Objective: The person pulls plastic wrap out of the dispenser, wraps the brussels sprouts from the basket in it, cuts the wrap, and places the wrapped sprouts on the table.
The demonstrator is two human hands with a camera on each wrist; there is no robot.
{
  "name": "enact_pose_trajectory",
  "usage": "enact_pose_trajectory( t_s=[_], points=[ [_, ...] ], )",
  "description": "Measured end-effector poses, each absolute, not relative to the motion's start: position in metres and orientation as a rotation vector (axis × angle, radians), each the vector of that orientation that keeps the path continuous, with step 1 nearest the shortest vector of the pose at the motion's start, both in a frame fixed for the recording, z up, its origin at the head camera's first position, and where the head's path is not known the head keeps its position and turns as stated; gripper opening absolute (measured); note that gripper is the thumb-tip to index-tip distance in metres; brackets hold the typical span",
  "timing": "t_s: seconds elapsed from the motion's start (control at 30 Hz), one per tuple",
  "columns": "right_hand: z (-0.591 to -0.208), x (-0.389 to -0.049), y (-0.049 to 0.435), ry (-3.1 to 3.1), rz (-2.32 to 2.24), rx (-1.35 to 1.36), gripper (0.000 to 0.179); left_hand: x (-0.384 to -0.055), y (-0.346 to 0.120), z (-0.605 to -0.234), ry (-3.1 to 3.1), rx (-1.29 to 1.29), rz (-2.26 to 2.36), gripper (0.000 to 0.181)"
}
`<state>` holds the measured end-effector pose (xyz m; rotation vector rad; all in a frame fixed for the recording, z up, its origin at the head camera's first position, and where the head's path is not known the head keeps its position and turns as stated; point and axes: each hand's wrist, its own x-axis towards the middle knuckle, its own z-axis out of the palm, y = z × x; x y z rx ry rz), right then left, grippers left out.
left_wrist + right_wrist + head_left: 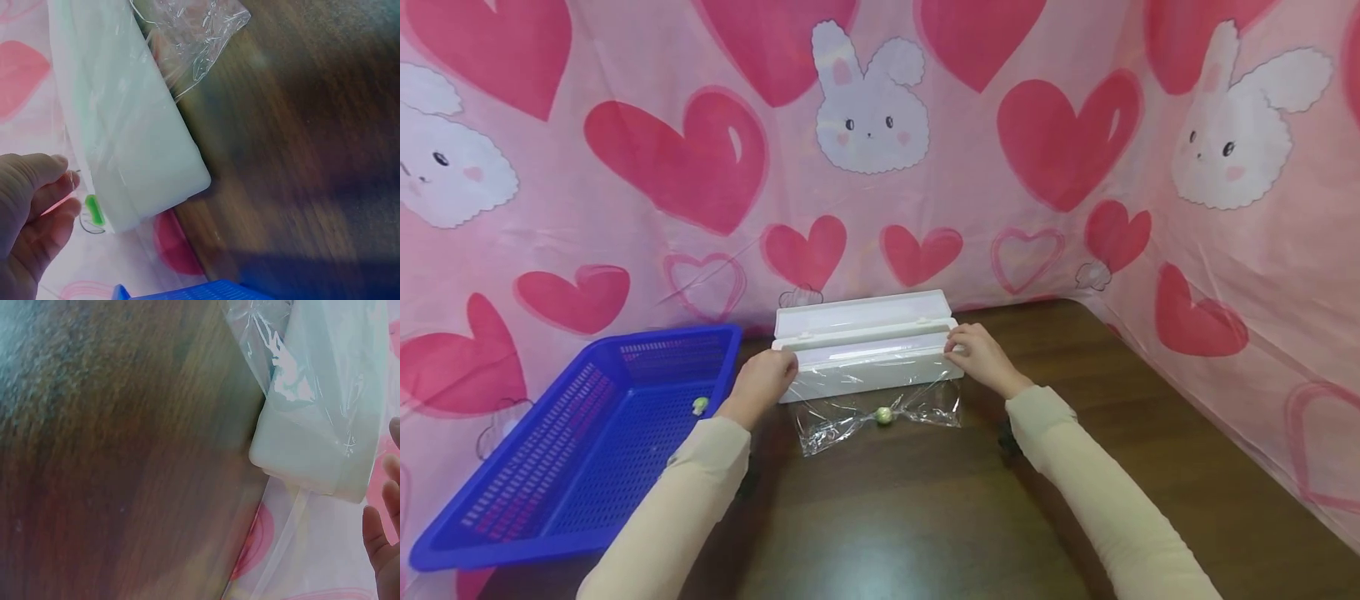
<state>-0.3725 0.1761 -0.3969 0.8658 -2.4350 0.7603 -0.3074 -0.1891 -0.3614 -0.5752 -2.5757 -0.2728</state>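
A white cling film dispenser lies on the table with its lid raised. Clear cling film drapes over its front onto the tabletop, bunched toward a small round green item in the middle. At the dispenser's left end my left hand pinches the film's edge between thumb and fingers, as the left wrist view shows closer. At the other end my right hand pinches the film too; its lower fingers are loosely bent in the right wrist view, which cuts off the rest.
A blue perforated basket stands at the left, near my left forearm, with a small green-and-white item inside. Behind the brown wooden table hangs a pink curtain with hearts and rabbits, which continues along the right side.
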Motion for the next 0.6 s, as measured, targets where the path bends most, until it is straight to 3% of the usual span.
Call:
enact_pose_trajectory(
  t_s=[0.6],
  points=[
    [-0.391,-0.352,0.185,-2.519,1.071,0.827,0.004,-0.288,-0.188,-0.363,-2.634,-0.615,-0.493,0.012]
  ],
)
